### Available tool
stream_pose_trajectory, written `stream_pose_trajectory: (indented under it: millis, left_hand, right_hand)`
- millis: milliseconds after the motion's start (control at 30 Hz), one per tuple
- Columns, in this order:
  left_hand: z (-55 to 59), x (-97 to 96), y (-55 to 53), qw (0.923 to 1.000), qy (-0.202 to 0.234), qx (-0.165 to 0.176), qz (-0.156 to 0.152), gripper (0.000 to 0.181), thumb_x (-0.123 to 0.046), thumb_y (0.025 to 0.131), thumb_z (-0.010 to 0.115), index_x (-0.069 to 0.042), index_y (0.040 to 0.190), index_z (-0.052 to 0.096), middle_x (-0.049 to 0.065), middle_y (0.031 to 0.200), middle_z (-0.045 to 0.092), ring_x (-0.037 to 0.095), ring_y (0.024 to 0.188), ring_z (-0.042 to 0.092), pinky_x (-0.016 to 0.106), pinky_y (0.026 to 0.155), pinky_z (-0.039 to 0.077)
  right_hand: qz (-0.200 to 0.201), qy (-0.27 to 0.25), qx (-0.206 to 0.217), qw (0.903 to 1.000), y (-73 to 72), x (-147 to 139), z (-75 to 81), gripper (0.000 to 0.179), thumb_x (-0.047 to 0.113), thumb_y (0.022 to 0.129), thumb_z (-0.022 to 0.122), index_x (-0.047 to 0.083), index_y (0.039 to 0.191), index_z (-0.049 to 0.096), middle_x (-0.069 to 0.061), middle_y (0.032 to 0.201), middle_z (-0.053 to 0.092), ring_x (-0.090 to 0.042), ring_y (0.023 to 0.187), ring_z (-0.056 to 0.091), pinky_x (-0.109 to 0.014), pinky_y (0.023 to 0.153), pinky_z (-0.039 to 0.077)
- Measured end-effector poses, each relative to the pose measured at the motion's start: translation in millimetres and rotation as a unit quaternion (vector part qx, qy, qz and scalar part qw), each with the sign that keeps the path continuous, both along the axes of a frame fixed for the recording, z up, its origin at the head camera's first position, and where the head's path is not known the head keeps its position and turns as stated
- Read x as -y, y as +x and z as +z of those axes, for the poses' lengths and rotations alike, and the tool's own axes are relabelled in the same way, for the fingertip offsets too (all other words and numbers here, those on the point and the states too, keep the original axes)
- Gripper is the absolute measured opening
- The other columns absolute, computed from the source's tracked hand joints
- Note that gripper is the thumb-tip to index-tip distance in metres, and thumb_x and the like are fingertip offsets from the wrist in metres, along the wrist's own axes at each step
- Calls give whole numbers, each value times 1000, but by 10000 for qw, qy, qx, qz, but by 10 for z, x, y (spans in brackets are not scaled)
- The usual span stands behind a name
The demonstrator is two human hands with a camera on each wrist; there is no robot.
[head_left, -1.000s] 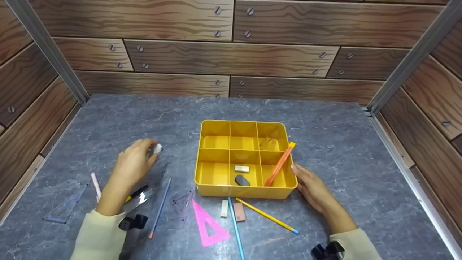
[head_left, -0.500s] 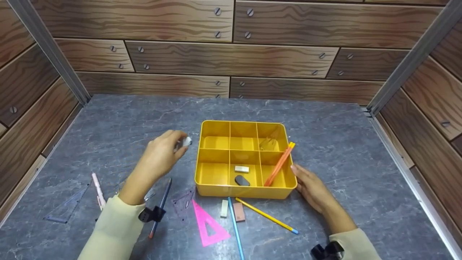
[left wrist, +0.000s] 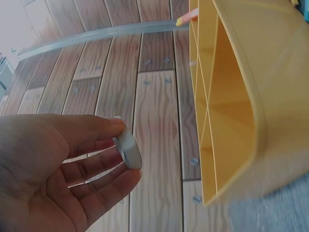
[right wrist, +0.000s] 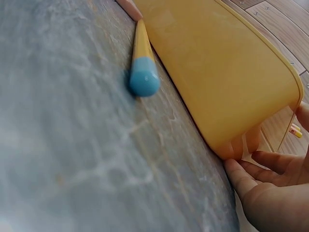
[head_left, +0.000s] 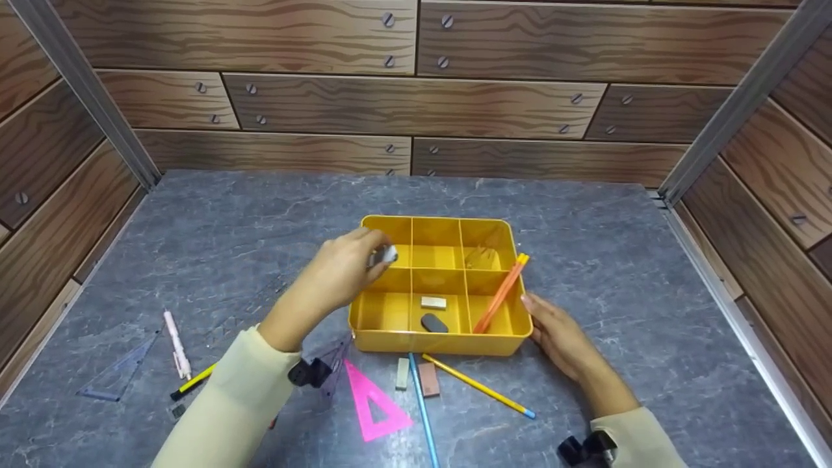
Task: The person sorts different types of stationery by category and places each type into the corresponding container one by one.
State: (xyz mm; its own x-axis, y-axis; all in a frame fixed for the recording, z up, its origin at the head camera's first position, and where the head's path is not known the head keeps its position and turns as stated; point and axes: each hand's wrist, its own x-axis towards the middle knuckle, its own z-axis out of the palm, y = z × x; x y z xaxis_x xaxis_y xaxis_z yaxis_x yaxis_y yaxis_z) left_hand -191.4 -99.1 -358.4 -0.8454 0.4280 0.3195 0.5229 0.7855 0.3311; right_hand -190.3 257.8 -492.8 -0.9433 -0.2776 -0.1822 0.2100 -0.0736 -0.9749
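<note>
My left hand (head_left: 338,270) pinches a small grey-white eraser (left wrist: 128,147) between thumb and fingertips, above the back left compartment of a yellow six-compartment box (head_left: 442,343). My right hand (head_left: 564,338) rests its fingers against the box's right side; in the right wrist view the fingertips touch the wall near the bottom corner. A white eraser (head_left: 433,303) and a dark grey eraser (head_left: 433,323) lie in the front middle compartment. Orange pencils (head_left: 499,296) lean in the front right one. Something clear lies in the back right one.
Before the box lie a pink set square (head_left: 374,406), a blue pencil (head_left: 424,409), a yellow pencil (head_left: 481,387), a pale eraser (head_left: 402,374) and a pinkish eraser (head_left: 429,379). To the left are a pink pen (head_left: 176,344), a yellow-and-black item (head_left: 193,382) and a clear set square (head_left: 120,370).
My left hand has moved right with the eraser, from above the table at left to over the box. The right hand stays at the box's side.
</note>
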Motion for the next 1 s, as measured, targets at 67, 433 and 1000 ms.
stream_pose_trajectory:
  millis: [67, 433, 1000]
  left_hand:
    - [19, -69, -15, 9999, -94, 92, -107, 23, -16, 92, 69, -3, 110, 65, 9, 100, 66, 26, 85, 65, 38, 74, 57]
    - [57, -397, -125, 9935, -821, 510, -600, 21, -15, 93, 68, -4, 111, 67, 10, 101, 66, 26, 89, 64, 36, 78, 56]
    - [-223, -823, -245, 9570, -2274, 1334, -1210, 10, -14, 95, 63, -9, 103, 68, 6, 97, 67, 21, 88, 62, 33, 81, 54]
  right_hand:
    - [20, 17, 17, 10000, -3, -2, 10, 64, 31, 104, 47, -8, 150, 24, -23, 153, 31, -26, 137, 36, -26, 105, 41]
    - [37, 110, 47, 9999, -9, -15, 32, 65, 33, 104, 47, -8, 150, 25, -24, 153, 31, -26, 138, 36, -28, 106, 39]
    - [53, 54, 61, 10000, -8, -5, 3, 63, 32, 105, 46, -7, 149, 26, -22, 153, 32, -25, 137, 36, -25, 105, 40]
